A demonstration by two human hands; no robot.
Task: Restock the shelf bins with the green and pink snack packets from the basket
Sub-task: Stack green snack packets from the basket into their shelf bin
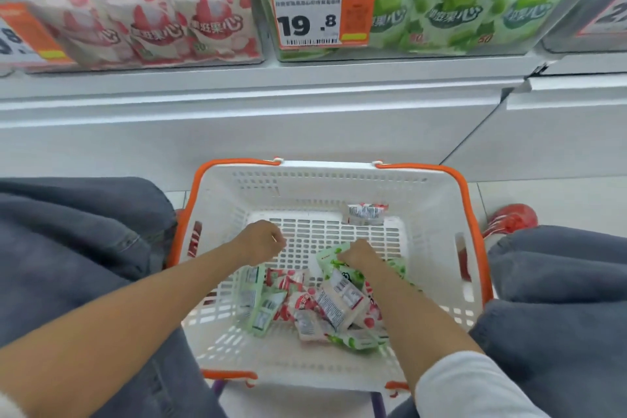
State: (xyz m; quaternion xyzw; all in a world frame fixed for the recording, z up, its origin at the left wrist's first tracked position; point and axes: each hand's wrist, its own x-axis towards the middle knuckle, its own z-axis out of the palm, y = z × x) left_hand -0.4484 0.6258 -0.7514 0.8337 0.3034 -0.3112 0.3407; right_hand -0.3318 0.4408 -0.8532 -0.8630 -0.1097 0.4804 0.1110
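Observation:
A white basket (437, 214) with orange handles sits on the floor between my knees. Several green and pink snack packets (325, 309) lie piled at its near side, and one pink packet (365, 214) lies alone at the far side. My right hand (359, 256) grips a green packet (330, 261) at the top of the pile. My left hand (259, 243) hovers over the basket floor with curled fingers and holds nothing. On the shelf above, the clear pink bin (129, 27) stands at the left and the clear green bin (451, 13) at the right.
An orange price tag (322, 17) reading 19.8 hangs on the green bin's front. A white shelf ledge (271, 92) juts out above the basket. My grey trouser knees (68, 241) flank the basket, and a red shoe (512, 219) shows at the right.

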